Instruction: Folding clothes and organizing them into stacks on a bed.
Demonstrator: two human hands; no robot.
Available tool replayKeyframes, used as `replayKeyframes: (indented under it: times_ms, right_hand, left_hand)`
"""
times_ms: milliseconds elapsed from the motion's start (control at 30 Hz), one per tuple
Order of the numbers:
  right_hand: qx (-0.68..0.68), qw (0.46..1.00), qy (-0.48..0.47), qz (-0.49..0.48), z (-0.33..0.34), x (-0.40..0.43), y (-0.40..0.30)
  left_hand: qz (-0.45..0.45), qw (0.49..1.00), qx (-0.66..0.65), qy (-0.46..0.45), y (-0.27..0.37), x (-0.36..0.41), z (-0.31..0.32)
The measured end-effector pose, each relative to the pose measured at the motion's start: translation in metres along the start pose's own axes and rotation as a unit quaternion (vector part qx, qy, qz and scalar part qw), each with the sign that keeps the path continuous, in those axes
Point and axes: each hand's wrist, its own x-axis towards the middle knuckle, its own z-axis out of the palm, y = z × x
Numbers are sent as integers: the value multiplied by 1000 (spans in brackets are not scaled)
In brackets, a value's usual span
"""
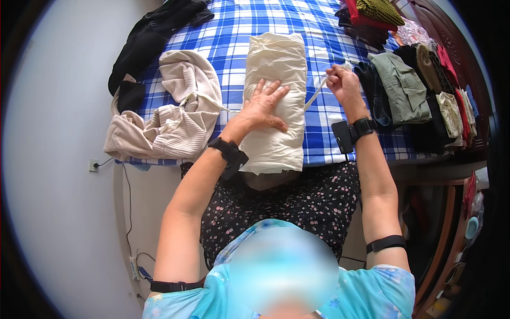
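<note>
A cream cloth garment (277, 56), folded into a long creased rectangle, lies on the bed in front of me. My left hand (265, 105) rests flat on its middle, fingers spread. Off to the right of the cloth, my right hand (342, 81) is closed around a thin white strap (316, 95) that runs to the garment's right edge. A bit of pale, crumpled material shows beyond the right fingers; what it is stays unclear. On the left, a pale cord (230, 110) reaches the cloth's edge near my left wrist.
A beige ribbed garment (187, 131) lies loosely heaped at left, with black clothing (143, 48) behind it. Folded grey-green trousers (400, 87) and several folded clothes line the right side. Blue-and-white checked bedding (231, 20) lies underneath. A wall (67, 119) bounds the left.
</note>
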Motion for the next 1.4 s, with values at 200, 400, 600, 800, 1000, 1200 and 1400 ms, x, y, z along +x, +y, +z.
replayKeyframes:
  times_ms: [200,400,600,800,1000,1200,1400]
  right_hand:
    - [-391,896,-209,-30,122,-30,64]
    - [-214,932,-278,95,116,-39,79]
    - [-218,939,-256,74,127,-41,95]
    - [-276,929,-245,20,103,-41,93]
    - [-222,948,-227,38,79,-40,82]
    - [-251,941,-223,24,89,-43,84]
    - [-284,937,-202,25,103,-52,80]
  left_hand:
    - [19,998,-27,51,-15,-10,4]
    - [103,982,-131,93,-35,-41,-7]
    - [105,968,-207,95,-49,-45,-25]
    - [-39,951,-282,118,-71,-51,-45]
    - [-114,962,140,204,-159,-60,-41]
    - [-230,952,115,166,-168,-57,-65]
    - [-126,951,-244,140,-90,-31,-130]
